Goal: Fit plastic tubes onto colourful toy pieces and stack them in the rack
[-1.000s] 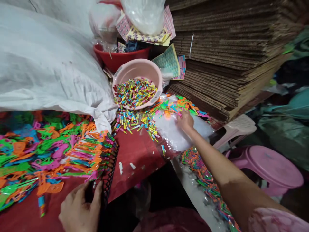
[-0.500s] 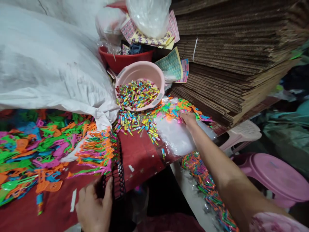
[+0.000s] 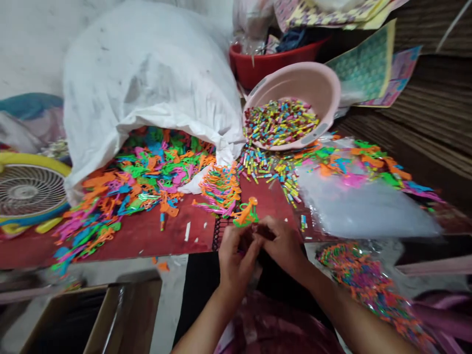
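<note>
My left hand (image 3: 236, 258) and my right hand (image 3: 283, 248) meet at the table's front edge, fingertips pinched close together. Small orange and green plastic toy pieces (image 3: 246, 212) stick up from between them, seemingly gripped on the left side. What the right fingertips pinch is hidden. Just beyond, a stack of coloured plastic pieces (image 3: 221, 191) lies in overlapping rows by a black rack (image 3: 222, 231), partly hidden by my left hand. Small striped tubes (image 3: 282, 123) fill a tilted pink basin (image 3: 313, 81) and spill out onto the red tabletop (image 3: 201, 236).
A white sack (image 3: 158, 73) spills loose plastic pieces (image 3: 147, 177) at left, beside a yellow and blue fan (image 3: 29, 191). Clear plastic bags (image 3: 368, 206) lie at right under more pieces. Below the edge sits a filled clear bag (image 3: 368, 280); a cardboard box (image 3: 125, 314) stands lower left.
My right hand has come back from the plastic bags at right to join my left hand. Orange and green pieces now show between them. The view has swung left.
</note>
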The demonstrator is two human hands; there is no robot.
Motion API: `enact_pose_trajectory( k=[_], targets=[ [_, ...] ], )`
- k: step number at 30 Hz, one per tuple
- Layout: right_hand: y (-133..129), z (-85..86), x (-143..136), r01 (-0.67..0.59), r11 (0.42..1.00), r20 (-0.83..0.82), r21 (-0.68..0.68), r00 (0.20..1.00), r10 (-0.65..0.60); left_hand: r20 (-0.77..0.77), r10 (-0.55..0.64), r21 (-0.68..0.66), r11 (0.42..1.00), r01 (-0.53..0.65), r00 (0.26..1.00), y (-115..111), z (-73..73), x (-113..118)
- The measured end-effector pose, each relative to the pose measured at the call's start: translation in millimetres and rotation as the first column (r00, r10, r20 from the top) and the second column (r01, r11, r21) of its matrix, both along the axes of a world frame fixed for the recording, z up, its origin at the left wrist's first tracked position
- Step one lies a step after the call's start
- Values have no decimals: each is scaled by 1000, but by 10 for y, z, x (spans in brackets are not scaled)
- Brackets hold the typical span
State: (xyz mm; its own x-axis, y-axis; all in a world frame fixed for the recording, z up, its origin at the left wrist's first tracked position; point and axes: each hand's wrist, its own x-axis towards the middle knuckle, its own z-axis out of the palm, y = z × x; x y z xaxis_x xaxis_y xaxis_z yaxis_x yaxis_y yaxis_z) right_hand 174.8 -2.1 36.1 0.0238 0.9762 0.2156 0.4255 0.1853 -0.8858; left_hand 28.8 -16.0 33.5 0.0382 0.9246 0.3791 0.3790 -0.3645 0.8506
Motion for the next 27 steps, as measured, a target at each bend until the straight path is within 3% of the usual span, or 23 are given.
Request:
enact_pose_trajectory(
  k=[4,7,11,14,17,21,27],
  targets=[
    [-64,-128,-342,-52,989,89,140,995,40,86,155,-64,987,-150,984,-24,-18,-87],
    [-82,-206,-457,-65,977,150,201,988,35,115,193,-72,980,-186,974,-40,-69,-204],
    [-86,-202,-457,-136,975,135,177,984,113,57,184,-33,983,-182,981,-33,-121,-475],
    [-48,-175,-377,-88,985,111,149,991,72,23,305,-51,951,-304,952,14,-155,-711],
    [1,-184,-320,-28,989,83,142,996,16,141,407,-167,908,-383,903,99,-187,-848],
    [25,-227,-329,-45,989,66,142,997,36,303,373,-284,914,-290,877,208,-212,-878],
    [35,-273,-329,-54,984,66,171,997,43,253,300,-316,924,-215,920,261,-264,-947]
  ],
)
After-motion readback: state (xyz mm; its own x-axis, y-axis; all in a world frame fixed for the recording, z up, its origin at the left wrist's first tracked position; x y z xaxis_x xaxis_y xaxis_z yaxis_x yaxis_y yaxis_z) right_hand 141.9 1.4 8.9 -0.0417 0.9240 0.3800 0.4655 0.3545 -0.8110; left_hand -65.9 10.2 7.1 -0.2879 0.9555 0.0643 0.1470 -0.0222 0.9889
